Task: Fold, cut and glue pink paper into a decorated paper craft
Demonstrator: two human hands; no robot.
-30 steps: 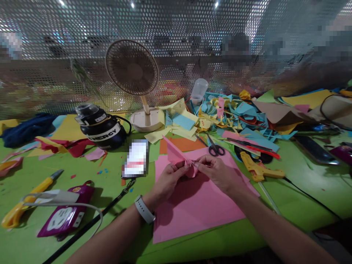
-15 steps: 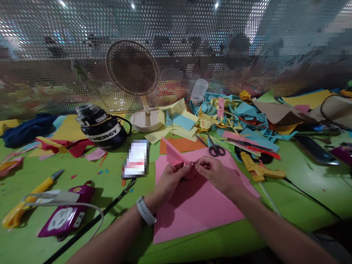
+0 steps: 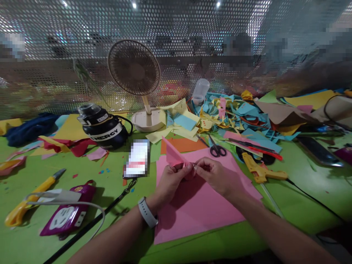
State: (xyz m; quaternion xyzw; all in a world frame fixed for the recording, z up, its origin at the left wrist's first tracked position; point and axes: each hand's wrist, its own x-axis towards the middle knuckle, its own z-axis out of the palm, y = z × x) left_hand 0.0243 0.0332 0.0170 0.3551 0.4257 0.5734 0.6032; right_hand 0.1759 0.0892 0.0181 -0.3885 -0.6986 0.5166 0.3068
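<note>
Between my two hands is a folded piece of pink paper (image 3: 174, 153), its pointed flap standing up to the left. My left hand (image 3: 173, 180) is closed on it, thumb on top. The fingertips of my right hand (image 3: 213, 173) pinch the paper's right edge, close to my left thumb; the exact spot is partly hidden by the fingers. Beneath both hands lies a stack of larger pink sheets (image 3: 203, 209). Black-handled scissors (image 3: 218, 150) rest at the stack's top edge, just beyond my right hand. An orange sheet (image 3: 183, 145) lies behind the folded paper.
Right of the stack sits a yellow glue gun (image 3: 262, 170) with a cord. A phone (image 3: 136, 158), a purple power strip (image 3: 67, 212) and a yellow cutter (image 3: 34, 198) lie left. Behind stand a black bottle (image 3: 103, 126), a fan (image 3: 134, 69) and a heap of paper scraps (image 3: 233, 113).
The whole view has shifted slightly, so things appear a little farther right. Both hands keep their grip on the folded pink paper, with only a small motion of the right fingertips.
</note>
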